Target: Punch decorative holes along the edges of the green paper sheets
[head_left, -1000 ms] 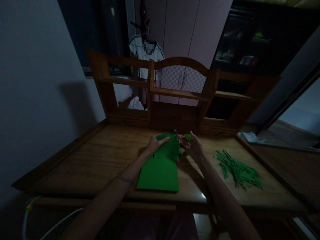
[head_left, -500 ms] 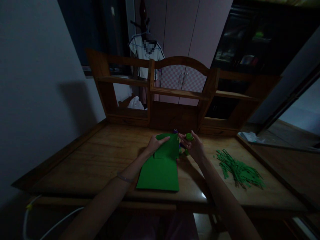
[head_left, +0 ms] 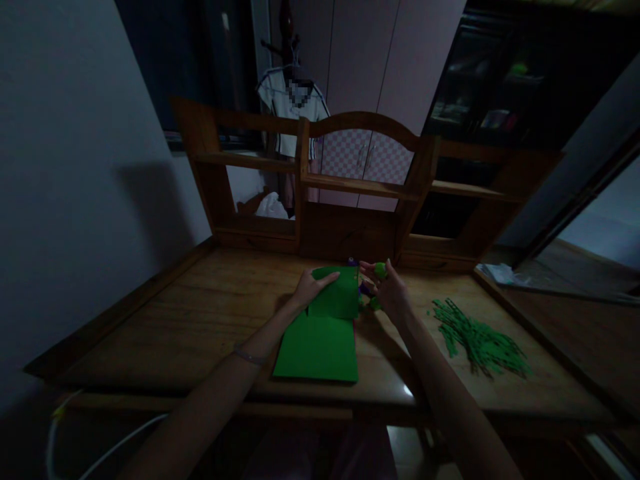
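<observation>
A smaller green sheet (head_left: 334, 297) is held at its upper left by my left hand (head_left: 311, 288), thumb on top. Beneath it lies a larger green sheet or stack (head_left: 317, 350) on the wooden desk. My right hand (head_left: 389, 287), just right of the smaller sheet's upper edge, is closed round a small light-green object (head_left: 381, 270). Another light-green piece (head_left: 375, 304) and a purple item (head_left: 367, 289) sit below that hand, partly hidden by it.
A pile of thin green strips (head_left: 483, 343) lies at the right of the desk (head_left: 200, 313). Along the back stands a wooden shelf unit (head_left: 350, 233). White plastic (head_left: 500, 273) rests near the right edge, and a pale cable (head_left: 123, 440) hangs at lower left.
My right hand has shifted slightly with the light-green object, which is turned differently. The smaller green sheet has moved a little. My left hand looks nearly unchanged.
</observation>
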